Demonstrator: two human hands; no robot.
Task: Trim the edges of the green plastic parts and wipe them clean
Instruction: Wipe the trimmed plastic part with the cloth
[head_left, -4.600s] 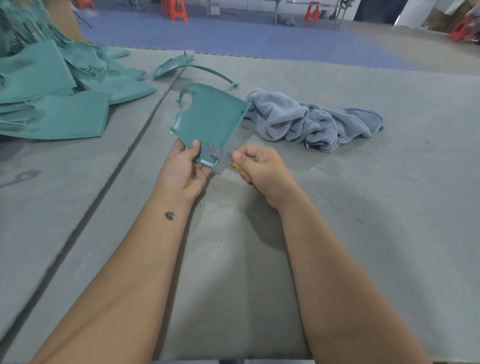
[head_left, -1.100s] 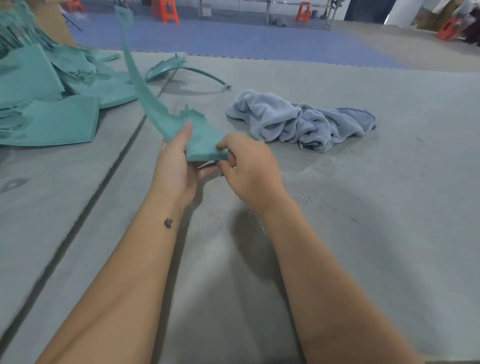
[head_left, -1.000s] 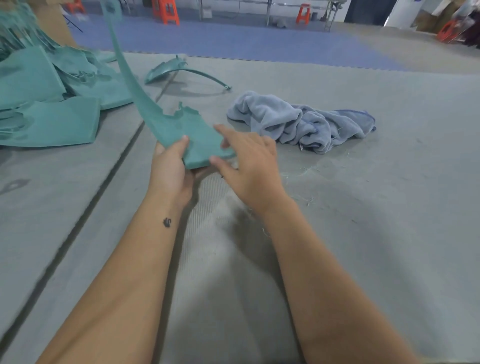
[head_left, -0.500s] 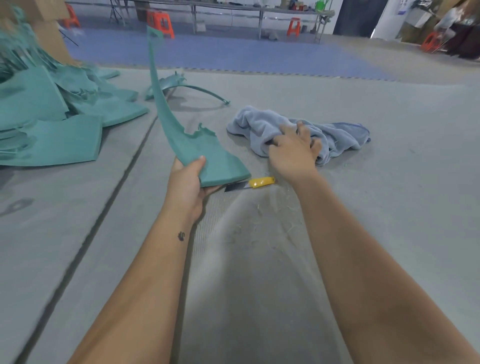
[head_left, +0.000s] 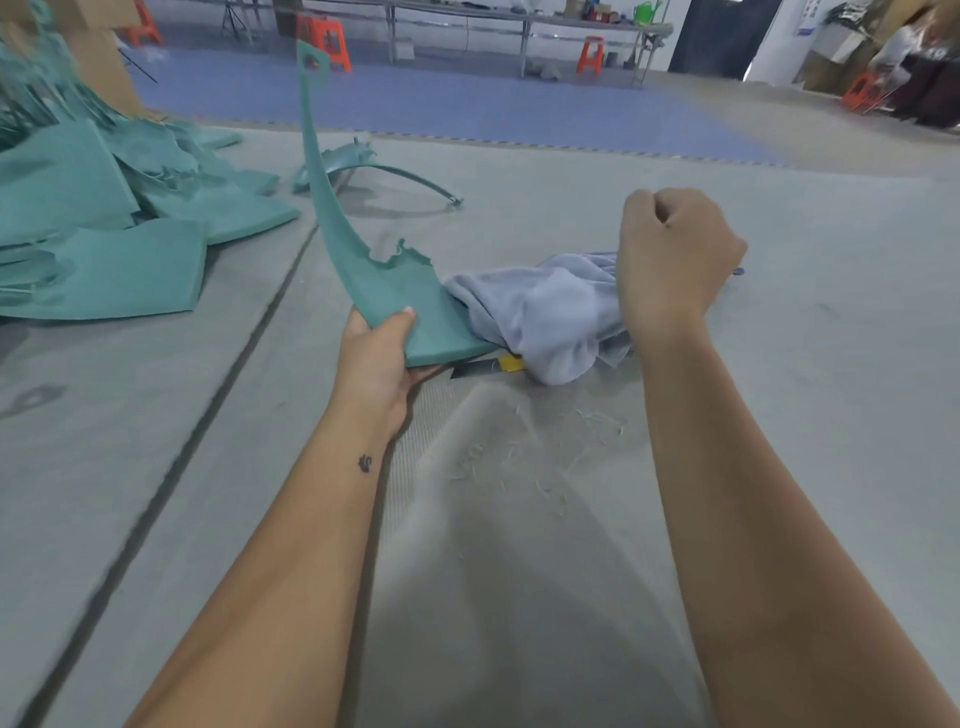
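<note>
My left hand (head_left: 376, 358) grips the lower corner of a green plastic part (head_left: 379, 280), thumb on top. The part's long thin arm curves up and away to the left. My right hand (head_left: 672, 254) clutches a grey-blue cloth (head_left: 550, 312) and holds it raised, bunched against the part's right edge. A yellow-handled knife (head_left: 488, 366) lies on the grey mat below the part and the cloth, partly covered by them.
A pile of green plastic parts (head_left: 104, 223) lies at the left. One more curved green part (head_left: 363, 166) sits farther back. Plastic shavings (head_left: 545, 457) are scattered on the grey mat (head_left: 779, 364). Orange stools and a person stand in the background.
My right hand put the knife down on the mat, reached to the cloth, grabbed it and pulled it over to the part. My left hand turned the part so its long arm points up.
</note>
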